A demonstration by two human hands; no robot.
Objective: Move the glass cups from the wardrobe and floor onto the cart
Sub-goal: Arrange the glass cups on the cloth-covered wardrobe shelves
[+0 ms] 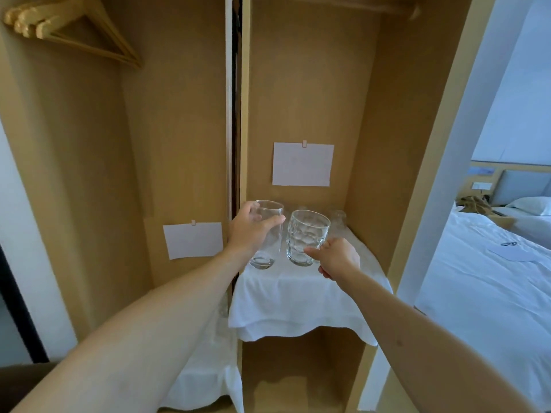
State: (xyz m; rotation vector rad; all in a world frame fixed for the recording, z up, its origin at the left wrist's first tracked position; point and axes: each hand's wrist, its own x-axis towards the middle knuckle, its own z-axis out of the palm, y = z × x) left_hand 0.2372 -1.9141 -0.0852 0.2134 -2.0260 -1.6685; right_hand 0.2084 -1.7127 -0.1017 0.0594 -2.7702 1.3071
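two glass cups are held up in front of the right-hand wardrobe compartment (pixel 301 99), one in each hand. left hand (pixel 249 231) grips a tall smooth glass (pixel 268 234) near its rim, thumb across the front, fingers curled round the far side; glass is upright, its base just above the white cloth (pixel 295 302); cannot tell if it touches. right hand (pixel 338 259) holds a dimpled mug-type glass (pixel 307 241) from its right side, fingers closed where the handle sits, thumb tip against the glass wall; the handle itself is hidden by the hand. mug is tilted slightly, base near the cloth. the two glasses sit just beside each other, apart by a narrow gap. more clear glassware (pixel 338 222) shows faintly behind the mug at the back of the shelf, too blurred to count. cloth drapes over the shelf front edge. white paper sheet (pixel 302 163) is clipped to the back panel above the glasses; a second sheet (pixel 193 240) in the left compartment. wooden hangers (pixel 74 34) upper left. bed (pixel 483 281) with white linen at the right
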